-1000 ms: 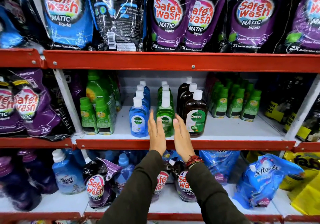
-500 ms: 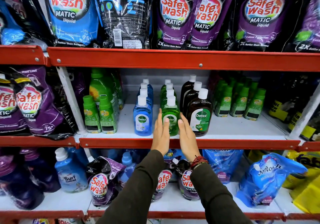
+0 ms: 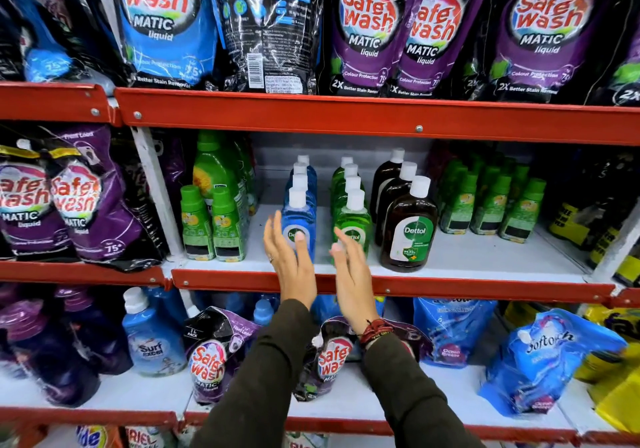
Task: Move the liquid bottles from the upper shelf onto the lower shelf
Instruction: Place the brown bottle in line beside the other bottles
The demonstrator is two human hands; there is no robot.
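Note:
Three rows of white-capped Dettol bottles stand on the middle shelf point(image 3: 450, 264): a blue row with its front bottle point(image 3: 299, 220), a green row with its front bottle point(image 3: 353, 222), and a brown row with its front bottle point(image 3: 408, 229). My left hand point(image 3: 291, 257) is raised in front of the blue front bottle, fingers apart, holding nothing. My right hand point(image 3: 349, 267) is raised in front of the green front bottle, fingers apart and blurred, also holding nothing. The lower shelf point(image 3: 353, 402) lies below my forearms.
Small green bottles point(image 3: 211, 225) stand left of the Dettol rows and more green bottles point(image 3: 491, 205) to the right. Safe Wash pouches point(image 3: 367, 28) fill the top shelf. The lower shelf holds a Surf Excel bottle point(image 3: 150, 343), Safe Wash pouches point(image 3: 211, 361) and blue Softouch pouches point(image 3: 543, 361).
Both hands have moved up and apart, the left toward the blue bottle, the right in front of the green one. The camera has come closer to the shelf.

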